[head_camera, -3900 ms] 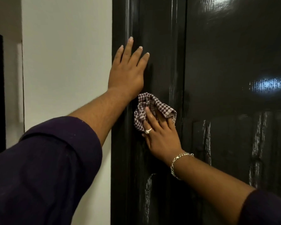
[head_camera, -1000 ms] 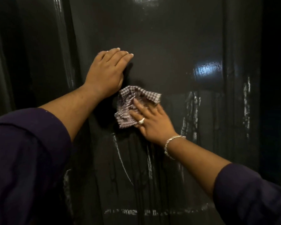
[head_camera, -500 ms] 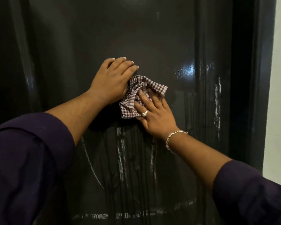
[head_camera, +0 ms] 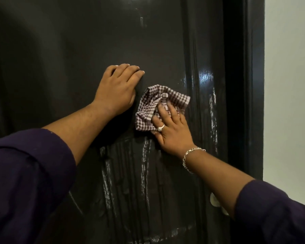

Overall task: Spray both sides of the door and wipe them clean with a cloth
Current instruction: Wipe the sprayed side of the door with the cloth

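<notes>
On the door (head_camera: 77, 50), right hand (head_camera: 171, 131) presses the cloth (head_camera: 148, 110) flat, fingers straight; left hand (head_camera: 116, 90), at its 10 o'clock, rests flat, grasping nothing.

A glossy dark door (head_camera: 77, 41) fills the view, streaked with pale wet runs on its lower and right parts, and a crumpled brown-and-white checked cloth (head_camera: 149, 110) is pressed flat against its middle, right of centre.
</notes>
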